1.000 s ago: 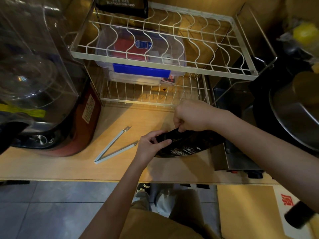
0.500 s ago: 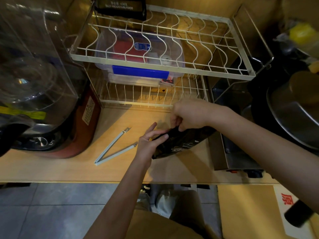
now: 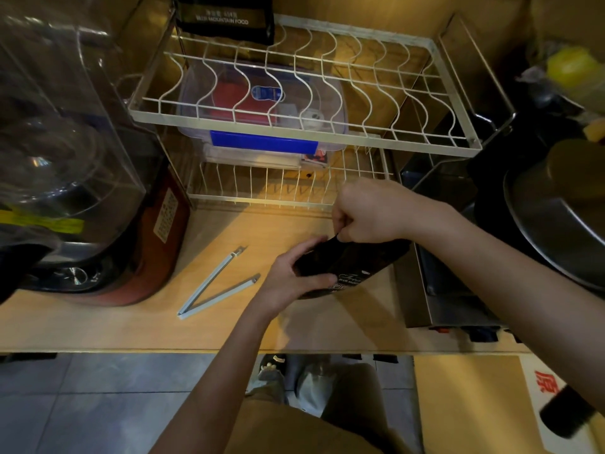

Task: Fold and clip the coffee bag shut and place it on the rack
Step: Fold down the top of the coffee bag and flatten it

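Right now I have the black foil coffee bag with white lettering (image 3: 352, 268) on the pale wooden counter (image 3: 98, 322), just in front of the white two-tier wire rack (image 3: 304, 136). My left hand (image 3: 291, 283) is wrapped around the bag's near end; my right hand (image 3: 366, 211) is closed, pinching its top edge on the side facing the rack. As I judge it, the fold should be pressed flat and tight, with the air squeezed out, before I reach for the pale blue-grey plastic sealing clip (image 3: 216, 285), which lies sprung open in a V on the counter in front of the rack, left of the bag.

On the rack's lower tier sits a clear plastic box with a blue latch (image 3: 262, 142), with something red inside. At the back of the rack's top tier stands another dark bag (image 3: 226, 14).
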A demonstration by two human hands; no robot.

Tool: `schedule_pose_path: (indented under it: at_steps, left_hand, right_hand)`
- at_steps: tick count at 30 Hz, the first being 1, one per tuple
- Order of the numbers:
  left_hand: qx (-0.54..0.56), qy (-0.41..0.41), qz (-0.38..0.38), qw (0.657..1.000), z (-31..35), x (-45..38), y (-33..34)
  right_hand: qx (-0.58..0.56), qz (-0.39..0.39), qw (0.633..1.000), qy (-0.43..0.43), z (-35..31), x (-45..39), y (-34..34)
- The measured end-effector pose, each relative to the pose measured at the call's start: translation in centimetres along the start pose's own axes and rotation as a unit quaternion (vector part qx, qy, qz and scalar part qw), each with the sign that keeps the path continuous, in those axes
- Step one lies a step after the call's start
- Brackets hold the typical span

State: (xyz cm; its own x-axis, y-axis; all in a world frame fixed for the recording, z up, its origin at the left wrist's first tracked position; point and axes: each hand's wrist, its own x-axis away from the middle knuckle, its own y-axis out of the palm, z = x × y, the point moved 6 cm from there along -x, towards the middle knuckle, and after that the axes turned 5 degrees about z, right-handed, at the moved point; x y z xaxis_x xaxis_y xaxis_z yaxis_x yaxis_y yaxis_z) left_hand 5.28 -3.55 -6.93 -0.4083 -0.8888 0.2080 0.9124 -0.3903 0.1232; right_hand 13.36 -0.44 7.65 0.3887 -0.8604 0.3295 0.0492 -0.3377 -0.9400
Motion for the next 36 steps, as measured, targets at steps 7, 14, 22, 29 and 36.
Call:
schedule_pose_path:
  at_steps: [7,14,22,29,36]
  left_hand:
    - [-0.088,0.061,0.108,0.988,0.2,0.2,-0.7]
    - [-0.136,0.112,0.112,0.978,1.2,0.0,-0.7]
    - [-0.168,0.095,0.087,0.977,0.7,-0.6,-0.9]
    - [0.011,0.066,0.094,0.993,3.5,-0.7,-0.2]
    - [0.065,0.038,0.11,0.991,3.7,-1.1,-0.2]
  right_hand:
    - [-0.151,-0.079,0.985,-0.02,1.3,-0.1,0.7]
    - [-0.065,0.073,0.992,-0.083,2.1,1.3,0.5]
    - [-0.099,0.154,0.98,-0.081,2.0,2.2,0.3]
    - [-0.183,0.179,0.965,-0.057,1.9,2.0,0.5]
    - [-0.526,0.126,0.837,0.079,8.3,3.8,3.7]
